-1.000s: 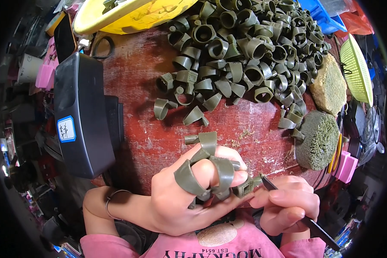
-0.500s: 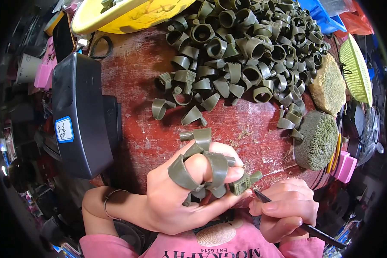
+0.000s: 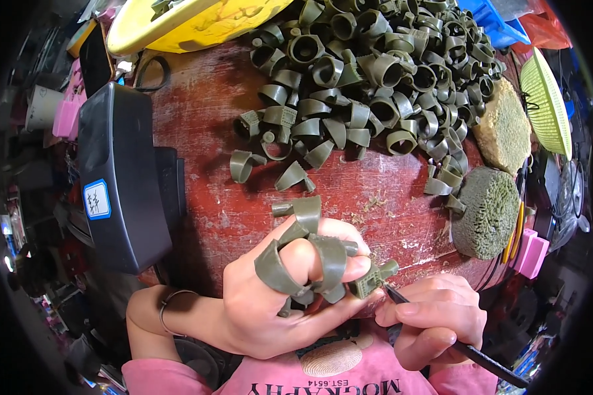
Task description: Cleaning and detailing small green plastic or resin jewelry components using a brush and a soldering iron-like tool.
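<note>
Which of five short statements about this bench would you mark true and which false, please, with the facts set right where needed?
1. The right hand holds a slim dark tool. True.
2. The left hand has nothing around its fingers. False: green rings are looped around them.
3. A pile of green pieces lies on the red tabletop. True.
4. The light green basket is left of the dark box. False: the light green basket is at the far right, the dark box at the left.
5. The yellow basin is at the upper left of the picture. True.
</note>
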`<state>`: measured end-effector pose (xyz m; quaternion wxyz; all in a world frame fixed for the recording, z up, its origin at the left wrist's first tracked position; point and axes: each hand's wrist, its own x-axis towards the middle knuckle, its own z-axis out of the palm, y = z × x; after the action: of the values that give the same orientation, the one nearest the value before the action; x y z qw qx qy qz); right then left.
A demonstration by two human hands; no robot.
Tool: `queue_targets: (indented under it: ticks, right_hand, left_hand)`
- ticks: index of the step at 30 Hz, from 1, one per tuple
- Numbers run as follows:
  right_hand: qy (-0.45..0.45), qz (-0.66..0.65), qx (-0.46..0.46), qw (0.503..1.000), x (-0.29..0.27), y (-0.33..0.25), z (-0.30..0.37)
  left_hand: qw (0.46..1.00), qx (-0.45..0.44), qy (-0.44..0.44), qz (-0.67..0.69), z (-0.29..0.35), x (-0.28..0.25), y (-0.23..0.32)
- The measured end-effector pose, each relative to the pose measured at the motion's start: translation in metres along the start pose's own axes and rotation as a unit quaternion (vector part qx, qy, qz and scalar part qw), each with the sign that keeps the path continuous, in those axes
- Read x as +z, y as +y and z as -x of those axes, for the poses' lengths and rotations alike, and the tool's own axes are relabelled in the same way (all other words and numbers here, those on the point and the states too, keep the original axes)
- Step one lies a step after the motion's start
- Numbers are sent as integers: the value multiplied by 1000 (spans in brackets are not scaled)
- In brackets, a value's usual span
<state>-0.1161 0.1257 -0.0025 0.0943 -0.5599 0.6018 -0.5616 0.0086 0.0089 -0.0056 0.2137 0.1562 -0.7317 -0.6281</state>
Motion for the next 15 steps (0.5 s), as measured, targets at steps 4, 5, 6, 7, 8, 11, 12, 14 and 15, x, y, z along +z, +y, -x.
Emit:
queue_targets:
  ticks: [4,5,6,7,8,11,12,14,15]
  right_hand:
    - [10,16,2,1000,0,-2,-2]
    - [13,17,3,1000,0,-3,-3]
    - [16,17,3,1000,-1,-3,-3]
    - [15,14,3,1000,0,-3,-3]
    - [17,14,3,1000,1,-3,-3]
    - [19,19,5,1000,2,-2,-2]
    - [18,23,6,1000,3,-2,-2]
    - [20,22,6,1000,2,-2,-3]
    - [20,22,6,1000,2,-3,-3]
  left_hand:
    - [1000,-7,-3,1,1,1,0]
    - [1000,-3,-5,-3,0,2,1]
    - [1000,1,-7,-6,-1,2,1]
    - [1000,-1,-5,-8,0,2,1]
    - [1000,1,-4,-10,1,1,0]
    - [1000,6,-3,-20,1,1,-2]
    - [999,11,0,-30,1,1,-3]
    - [1000,12,-3,-26,0,1,-2]
    - [1000,13,-6,-22,0,1,-2]
